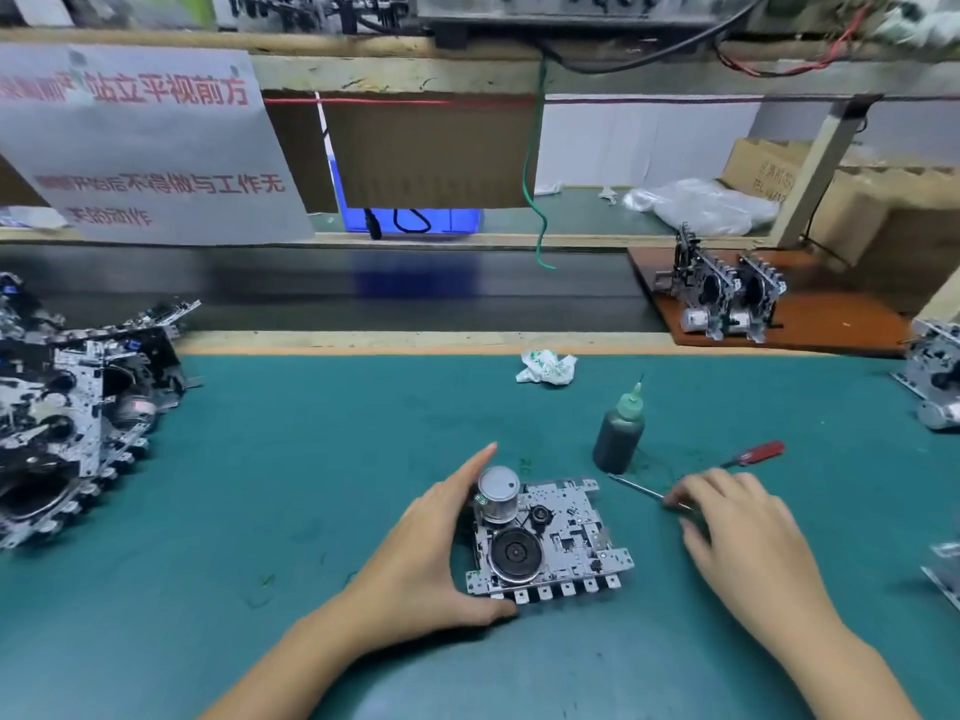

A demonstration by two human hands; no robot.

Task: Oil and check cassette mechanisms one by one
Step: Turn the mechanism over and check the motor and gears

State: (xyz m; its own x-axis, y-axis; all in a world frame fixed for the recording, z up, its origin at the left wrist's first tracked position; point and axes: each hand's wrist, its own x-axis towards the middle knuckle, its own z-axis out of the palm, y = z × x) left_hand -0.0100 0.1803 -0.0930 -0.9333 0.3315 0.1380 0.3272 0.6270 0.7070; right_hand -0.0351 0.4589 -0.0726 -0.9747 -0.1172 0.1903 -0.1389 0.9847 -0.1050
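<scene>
Mechanism under service: one cassette mechanism [548, 543] lies flat on the green mat [311, 459], near the front edge and centred before the person, with its motor can [498, 493] and flywheel [516, 552] facing up. This orientation appears chosen to expose the moving parts for oiling and inspection.

The left hand [431, 558] brackets the mechanism's left side. The thumb presses at the near left corner and the straight index finger runs along the far side beside the motor can, so the hand steadies the unit against sliding rather than lifting it (the other fingers are hidden under the palm).

The right hand [737, 527] rests on the mat to the right of the mechanism, apart from it. Its fingertips curl onto the metal shaft of a red-handled screwdriver [748, 457], which lies on the mat; the grip looks like a pinch in preparation for pickup, and the tool is not yet raised.

The oil bottle [619, 439] stands upright just beyond the mechanism, needle tip up, within short reach of the right hand.

Supply and output appear to be separated: a pile of mechanisms [78, 407] sits at the left, and two units [727, 298] stand on edge on an orange board [831, 319] at the far right. A crumpled wipe [545, 367] lies at the mat's far edge.
</scene>
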